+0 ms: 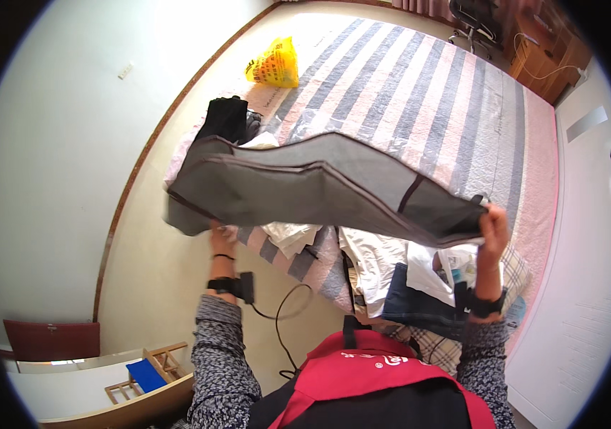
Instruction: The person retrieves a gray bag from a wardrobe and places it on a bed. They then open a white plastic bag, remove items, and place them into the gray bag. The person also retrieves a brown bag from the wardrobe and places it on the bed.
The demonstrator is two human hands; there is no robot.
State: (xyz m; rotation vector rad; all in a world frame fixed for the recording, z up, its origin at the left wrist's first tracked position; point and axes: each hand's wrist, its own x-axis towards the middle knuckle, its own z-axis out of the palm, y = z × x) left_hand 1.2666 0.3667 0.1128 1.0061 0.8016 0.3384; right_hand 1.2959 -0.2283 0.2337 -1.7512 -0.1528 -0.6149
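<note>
A long grey fabric piece with dark bound edges [278,193], perhaps a garment bag or a soft storage case, is stretched across in front of me above the bed. My left hand [221,231] grips its lower left edge, partly hidden by the cloth. At its right end, my right hand [492,228] has the narrow dark corner between thumb and fingers. Beneath and behind it is the bed with a striped quilt [418,86]. White clothing [372,263] and folded dark blue jeans [418,303] lie on the near side of the bed.
A yellow plastic bag [278,64] and a black cloth item [224,119] are on the bed's far left. A white plastic bag [434,268] lies near my right wrist. A black cable [278,322] hangs by my left arm. A wooden stool with a blue seat [146,375] stands lower left.
</note>
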